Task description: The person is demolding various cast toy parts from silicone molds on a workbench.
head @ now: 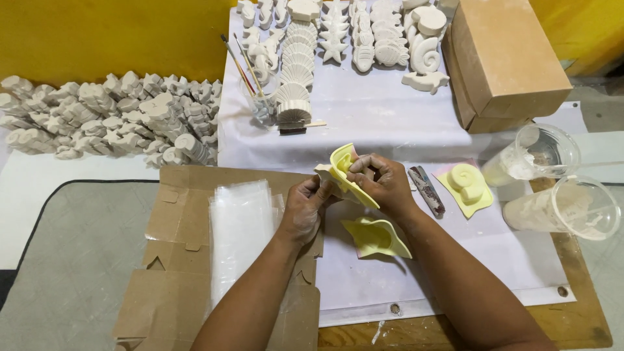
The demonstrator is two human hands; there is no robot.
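Head view: plaster cast [323, 171] mostly hidden behind yellow mould [348, 174].

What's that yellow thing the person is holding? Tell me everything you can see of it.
The yellow mould looks like soft, flexible rubber, pale yellow, with a thin flat rim and a hollowed, curled body. It is held above the white sheet, tilted and bent. The left hand grips its lower left edge and the right hand pinches its top. A whitish piece shows at its left edge, seemingly a cast.
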